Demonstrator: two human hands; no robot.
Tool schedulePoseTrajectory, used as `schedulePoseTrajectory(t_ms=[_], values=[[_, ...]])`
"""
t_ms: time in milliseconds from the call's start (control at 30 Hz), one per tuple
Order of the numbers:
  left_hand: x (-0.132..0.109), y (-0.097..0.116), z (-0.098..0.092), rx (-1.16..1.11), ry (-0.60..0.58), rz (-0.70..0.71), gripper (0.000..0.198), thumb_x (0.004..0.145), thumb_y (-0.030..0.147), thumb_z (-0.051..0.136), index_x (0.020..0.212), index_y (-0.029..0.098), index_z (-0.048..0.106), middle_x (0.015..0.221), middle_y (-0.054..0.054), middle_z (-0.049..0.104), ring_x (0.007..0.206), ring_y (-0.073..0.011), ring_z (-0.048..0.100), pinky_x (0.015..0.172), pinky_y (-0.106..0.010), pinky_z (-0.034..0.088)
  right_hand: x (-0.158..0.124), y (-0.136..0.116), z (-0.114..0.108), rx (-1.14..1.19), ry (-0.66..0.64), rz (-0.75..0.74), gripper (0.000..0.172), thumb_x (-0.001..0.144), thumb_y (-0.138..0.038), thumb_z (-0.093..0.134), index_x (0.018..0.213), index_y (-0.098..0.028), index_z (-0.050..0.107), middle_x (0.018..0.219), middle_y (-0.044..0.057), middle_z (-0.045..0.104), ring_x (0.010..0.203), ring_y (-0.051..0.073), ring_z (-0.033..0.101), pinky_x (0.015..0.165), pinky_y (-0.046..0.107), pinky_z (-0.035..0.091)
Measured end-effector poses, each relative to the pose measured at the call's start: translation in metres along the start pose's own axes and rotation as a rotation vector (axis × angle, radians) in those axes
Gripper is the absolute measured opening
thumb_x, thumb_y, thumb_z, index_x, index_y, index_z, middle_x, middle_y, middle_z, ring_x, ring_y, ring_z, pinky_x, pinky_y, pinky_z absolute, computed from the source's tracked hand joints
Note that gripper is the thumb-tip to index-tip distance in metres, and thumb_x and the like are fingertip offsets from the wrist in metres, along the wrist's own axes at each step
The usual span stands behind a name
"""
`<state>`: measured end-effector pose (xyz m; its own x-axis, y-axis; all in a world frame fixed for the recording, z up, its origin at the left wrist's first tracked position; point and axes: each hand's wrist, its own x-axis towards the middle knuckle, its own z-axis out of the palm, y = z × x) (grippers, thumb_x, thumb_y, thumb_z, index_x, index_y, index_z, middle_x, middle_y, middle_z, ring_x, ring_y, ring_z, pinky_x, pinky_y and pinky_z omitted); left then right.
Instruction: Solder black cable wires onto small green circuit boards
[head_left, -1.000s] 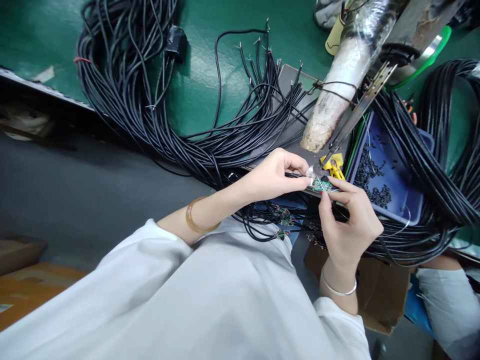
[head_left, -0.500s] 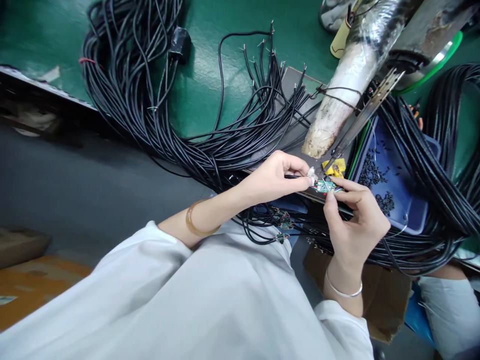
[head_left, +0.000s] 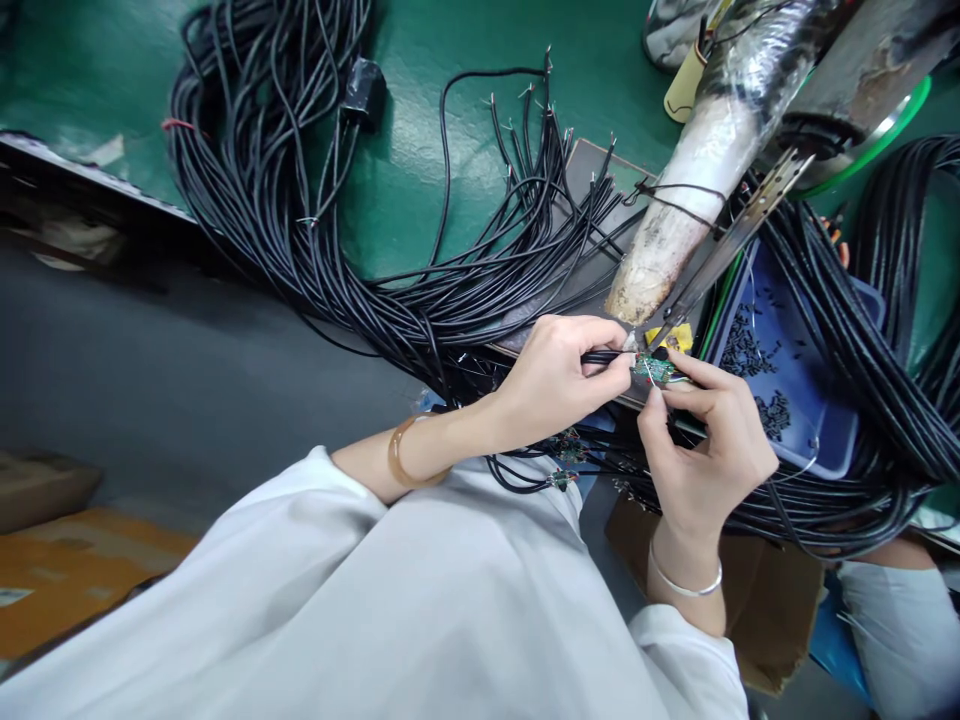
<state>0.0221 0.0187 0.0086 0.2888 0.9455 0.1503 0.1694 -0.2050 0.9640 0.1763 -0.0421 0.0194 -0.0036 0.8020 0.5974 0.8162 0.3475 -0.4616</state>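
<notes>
A small green circuit board [head_left: 655,371] lies between my fingertips, below the tip of a metal soldering iron held in a stand [head_left: 739,235]. My left hand [head_left: 570,375] pinches a black cable [head_left: 600,356] just left of the board, with a scrap of white material at its fingertips. At the board's right end, my right hand [head_left: 709,430] grips it between thumb and index finger. A thin silvery wire crosses the board. Right behind it sits a yellow piece [head_left: 670,338]. More boards on cables [head_left: 562,479] hang below the table edge.
Bundled black cables [head_left: 300,200] cover the green table [head_left: 420,130] at left. A wrapped duct [head_left: 675,210] comes down above my hands. At right are a blue tray [head_left: 832,440] of small black parts and coiled cables [head_left: 885,380]. Another person's sleeve [head_left: 896,620] shows at lower right.
My left hand has shifted slightly, its fingers curled more closely around the cable beside the board. The thin wire now slants down toward my right thumb. The view has moved slightly.
</notes>
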Motion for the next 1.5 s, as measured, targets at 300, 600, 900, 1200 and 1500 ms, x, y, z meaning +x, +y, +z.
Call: schedulePoseTrajectory(t_ms=[300, 600, 900, 1200, 1500], values=[[0.011, -0.005, -0.018, -0.314, -0.328, -0.142, 0.014, 0.084, 0.020, 0.063, 0.081, 0.009, 0.071, 0.077, -0.005, 0.070, 0.071, -0.0116, 0.063, 0.068, -0.022, 0.052, -0.001, 0.000, -0.004, 0.068, -0.023, 0.099, 0.014, 0.084, -0.009, 0.071, 0.083, -0.019, 0.061, 0.100, 0.005, 0.074, 0.096, 0.019, 0.073, 0.085, 0.036, 0.061], [0.007, 0.001, -0.013, -0.165, -0.196, -0.121, 0.012, 0.081, 0.017, 0.063, 0.072, 0.010, 0.066, 0.063, 0.001, 0.058, 0.059, -0.0080, 0.049, 0.054, -0.019, 0.040, -0.005, 0.000, 0.001, -0.116, 0.006, -0.050, 0.018, 0.082, -0.007, 0.073, 0.086, -0.019, 0.061, 0.105, 0.004, 0.075, 0.093, 0.017, 0.074, 0.083, 0.028, 0.060], [0.002, 0.008, -0.005, 0.075, -0.036, 0.011, 0.013, 0.082, 0.014, 0.060, 0.071, 0.011, 0.067, 0.070, -0.001, 0.065, 0.063, -0.0089, 0.054, 0.056, -0.018, 0.041, -0.001, 0.001, -0.002, -0.037, -0.016, -0.015, 0.017, 0.081, -0.009, 0.074, 0.083, -0.019, 0.061, 0.105, 0.006, 0.075, 0.097, 0.018, 0.074, 0.084, 0.030, 0.060], [0.000, 0.011, -0.004, 0.086, 0.019, 0.040, 0.012, 0.083, 0.015, 0.062, 0.072, 0.013, 0.068, 0.068, -0.001, 0.064, 0.062, -0.0090, 0.053, 0.055, -0.019, 0.041, 0.005, -0.003, -0.005, -0.018, -0.017, 0.019, 0.014, 0.082, -0.010, 0.073, 0.085, -0.021, 0.064, 0.102, 0.005, 0.074, 0.097, 0.020, 0.073, 0.083, 0.033, 0.061], [0.000, 0.012, -0.006, 0.002, 0.000, -0.042, 0.015, 0.083, 0.018, 0.064, 0.070, 0.012, 0.068, 0.070, -0.001, 0.064, 0.062, -0.0088, 0.053, 0.056, -0.019, 0.043, 0.012, -0.007, -0.008, -0.030, -0.056, -0.005, 0.017, 0.082, -0.008, 0.073, 0.085, -0.021, 0.062, 0.100, 0.003, 0.073, 0.098, 0.018, 0.072, 0.083, 0.030, 0.060]])
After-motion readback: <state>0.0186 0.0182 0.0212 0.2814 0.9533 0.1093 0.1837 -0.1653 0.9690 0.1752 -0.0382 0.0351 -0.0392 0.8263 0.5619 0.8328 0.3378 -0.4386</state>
